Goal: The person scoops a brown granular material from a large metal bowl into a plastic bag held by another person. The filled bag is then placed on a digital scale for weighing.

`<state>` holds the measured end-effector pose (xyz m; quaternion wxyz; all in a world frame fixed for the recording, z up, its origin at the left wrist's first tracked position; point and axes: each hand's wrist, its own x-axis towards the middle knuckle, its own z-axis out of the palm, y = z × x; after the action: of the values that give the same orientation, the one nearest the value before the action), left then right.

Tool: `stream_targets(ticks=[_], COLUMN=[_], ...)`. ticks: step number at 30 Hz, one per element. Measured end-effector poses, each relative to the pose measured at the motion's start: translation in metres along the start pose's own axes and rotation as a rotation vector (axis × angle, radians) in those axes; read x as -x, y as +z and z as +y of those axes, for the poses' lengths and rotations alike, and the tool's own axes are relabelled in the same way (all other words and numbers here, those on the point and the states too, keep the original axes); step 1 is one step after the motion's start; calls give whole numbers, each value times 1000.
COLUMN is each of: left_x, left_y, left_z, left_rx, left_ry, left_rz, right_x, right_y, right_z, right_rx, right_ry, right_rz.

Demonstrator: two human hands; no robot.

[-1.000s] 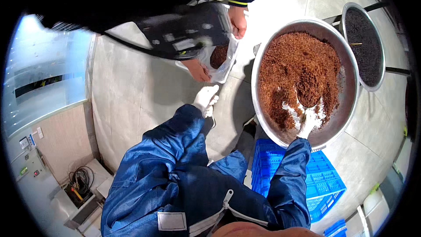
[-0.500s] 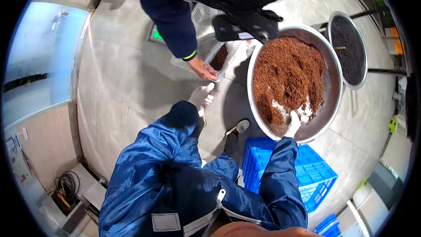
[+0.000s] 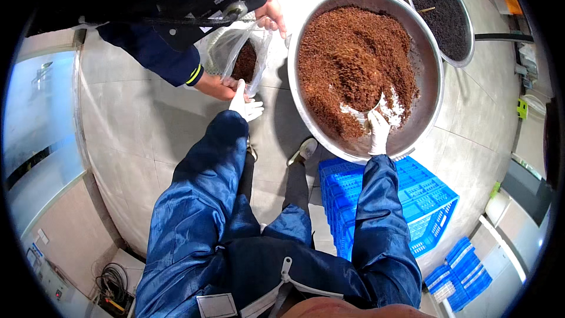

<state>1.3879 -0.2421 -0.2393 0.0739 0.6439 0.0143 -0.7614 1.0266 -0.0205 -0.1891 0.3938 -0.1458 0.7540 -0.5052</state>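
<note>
My right hand (image 3: pixel 378 131), in a white glove, is closed on the near edge of a bowl-shaped scoop (image 3: pixel 369 112). The scoop is heaped with brown granules and partly blurred, over a large steel basin (image 3: pixel 428 109). Brown granules (image 3: pixel 321 53) fill much of that basin, with patches of white powder (image 3: pixel 391 108) close to my fingers. My left hand (image 3: pixel 245 106), gloved too, has its fingers stretched out at the near edge of a clear plastic bag (image 3: pixel 259 70). A co-worker's two bare hands (image 3: pixel 272 13) hold the bag's mouth apart; brown granules lie inside it.
A second basin (image 3: pixel 468 59) of dark granules stands at the far right, a small stick lying in it. Blue plastic crates (image 3: pixel 424 200) sit right of my legs, below the steel basin. The co-worker's dark sleeve (image 3: pixel 147 53) and black gear reach in from the top left.
The view has shifted forward and right. The scoop has risen out of the granules, heaped. The co-worker's second hand has come onto the bag, and my left hand has opened beside it.
</note>
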Motion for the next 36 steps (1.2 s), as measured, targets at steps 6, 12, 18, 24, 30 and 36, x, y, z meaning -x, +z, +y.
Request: stream_targets(ticks=[6,12,18,24,30,36], left_x=[39,98,19,32,70,72], left_y=[7,61,26,15,21,15], left_z=[-1,94,139,145,144,141], left_rx=[-761,-1742,-1851,-1665,-1563,-1513], left_ry=[582,1197,780,830,921,908], left_rz=[73,653,639,448,427,413], right_x=[-3,-4,-19,-22,-26,-59], right_y=[18,84,146,215,352,341], right_z=[-29,-57,-59,-130,-163,-156], right_rx=[172,215,389,1171,1563,998], right_ry=[-87,17,57,-293,-666,-1300], right_rz=[-163,-338,-397,-401,-287,-97])
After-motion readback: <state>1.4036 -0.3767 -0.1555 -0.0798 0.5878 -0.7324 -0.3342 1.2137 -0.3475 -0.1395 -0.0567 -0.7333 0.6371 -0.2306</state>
